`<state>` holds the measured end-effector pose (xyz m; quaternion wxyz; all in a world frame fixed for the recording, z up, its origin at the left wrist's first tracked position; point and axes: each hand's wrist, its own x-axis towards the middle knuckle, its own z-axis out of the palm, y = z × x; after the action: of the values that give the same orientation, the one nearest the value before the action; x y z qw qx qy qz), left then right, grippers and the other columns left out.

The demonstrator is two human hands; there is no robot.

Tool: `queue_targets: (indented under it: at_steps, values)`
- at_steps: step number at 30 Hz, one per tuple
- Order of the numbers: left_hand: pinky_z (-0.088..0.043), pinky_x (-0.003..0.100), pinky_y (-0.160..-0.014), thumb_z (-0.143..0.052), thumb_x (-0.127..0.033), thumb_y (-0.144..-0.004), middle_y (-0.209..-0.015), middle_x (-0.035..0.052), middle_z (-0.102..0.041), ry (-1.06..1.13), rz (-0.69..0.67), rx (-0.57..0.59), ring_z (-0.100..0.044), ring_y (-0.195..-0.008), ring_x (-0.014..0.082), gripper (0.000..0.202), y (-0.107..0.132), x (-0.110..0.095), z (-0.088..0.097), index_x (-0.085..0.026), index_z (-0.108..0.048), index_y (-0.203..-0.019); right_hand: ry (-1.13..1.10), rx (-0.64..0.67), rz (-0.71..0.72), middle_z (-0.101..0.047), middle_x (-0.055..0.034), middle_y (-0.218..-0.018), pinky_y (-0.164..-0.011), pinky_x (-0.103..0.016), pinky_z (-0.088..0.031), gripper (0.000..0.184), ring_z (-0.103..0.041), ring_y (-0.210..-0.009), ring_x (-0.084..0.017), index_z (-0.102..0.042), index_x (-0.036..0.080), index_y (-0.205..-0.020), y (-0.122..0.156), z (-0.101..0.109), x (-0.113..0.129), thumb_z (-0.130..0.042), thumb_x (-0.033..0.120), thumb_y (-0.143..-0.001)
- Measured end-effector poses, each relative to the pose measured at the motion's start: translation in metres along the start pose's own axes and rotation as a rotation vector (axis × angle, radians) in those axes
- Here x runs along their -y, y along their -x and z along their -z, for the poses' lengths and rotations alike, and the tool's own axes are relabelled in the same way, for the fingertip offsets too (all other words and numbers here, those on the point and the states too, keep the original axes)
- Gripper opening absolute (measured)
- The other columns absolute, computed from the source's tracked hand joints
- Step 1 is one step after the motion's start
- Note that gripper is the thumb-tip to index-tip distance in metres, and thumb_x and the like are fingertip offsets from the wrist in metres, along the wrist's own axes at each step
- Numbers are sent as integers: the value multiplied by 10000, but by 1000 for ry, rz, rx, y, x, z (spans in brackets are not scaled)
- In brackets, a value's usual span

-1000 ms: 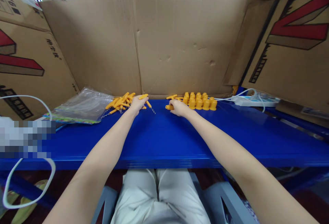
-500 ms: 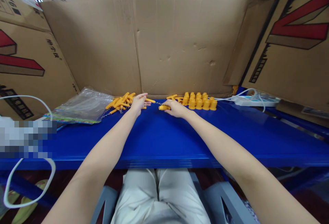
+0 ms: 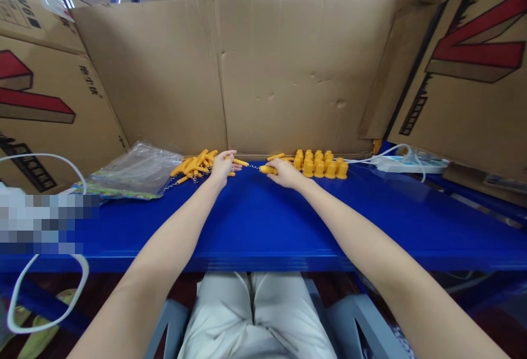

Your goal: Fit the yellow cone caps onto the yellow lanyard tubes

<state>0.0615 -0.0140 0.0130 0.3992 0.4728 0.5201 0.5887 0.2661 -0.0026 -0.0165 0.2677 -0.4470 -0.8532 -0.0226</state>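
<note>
Both my arms reach across a blue table (image 3: 263, 222) to its far edge. My left hand (image 3: 223, 166) pinches a thin orange rod (image 3: 240, 162) with a small metal spring at its tip. My right hand (image 3: 284, 173) is closed on a short orange cap (image 3: 268, 169), held end to end with the rod; the spring lies between them. Just left of my left hand lies a pile of orange rods (image 3: 193, 165). To the right of my right hand stand several orange caps (image 3: 323, 164) in rows.
A clear plastic bag (image 3: 132, 172) lies at the left. A white power strip (image 3: 405, 162) with cables sits at the far right. Brown cardboard sheets (image 3: 288, 73) wall the table's back and sides. A white cable (image 3: 45, 293) loops at the near left.
My hands have come together at the middle of the table's far edge. The rod now points at the cap in my right hand, which shifted left.
</note>
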Motion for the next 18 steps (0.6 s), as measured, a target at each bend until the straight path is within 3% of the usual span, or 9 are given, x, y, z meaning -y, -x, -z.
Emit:
queue_targets:
  at_steps: [5,10,14,18]
  values:
    - [-531,212,-589,-414,-104,-925,-667,20,-640,-61,51,122,-642,-530,97,292,11,-4,-5,-117,-532,-1191,-25,19,80,-650,-122,-1080,-928,-350,-447,312,-621,-1013,-225,-643,143,-1153,1,1,8,-601,147,-844]
    - [-447,204,-476,-443,-157,-905,-798,27,-651,-288,15,308,-608,-494,96,355,14,-2,-3,-164,-473,-1259,-3,-2,33,-622,-144,-1160,-965,-389,-441,355,-604,-1073,-250,-624,147,-1207,1,1,-2,-591,148,-854]
    - [-390,227,-467,-487,-249,-879,-669,-12,-609,-674,-151,389,-502,-427,101,397,7,8,3,-174,-471,-1269,21,-44,28,-613,-127,-1172,-997,-385,-434,370,-603,-1094,-246,-623,170,-1224,0,0,-11,-580,145,-858]
    - [-448,273,-656,-561,-270,-792,-763,31,-658,-1091,-401,354,-620,-706,183,346,4,13,6,-186,-540,-1127,19,-51,46,-610,-124,-1155,-995,-399,-444,371,-601,-1100,-250,-623,184,-1237,1,-2,-12,-567,156,-871]
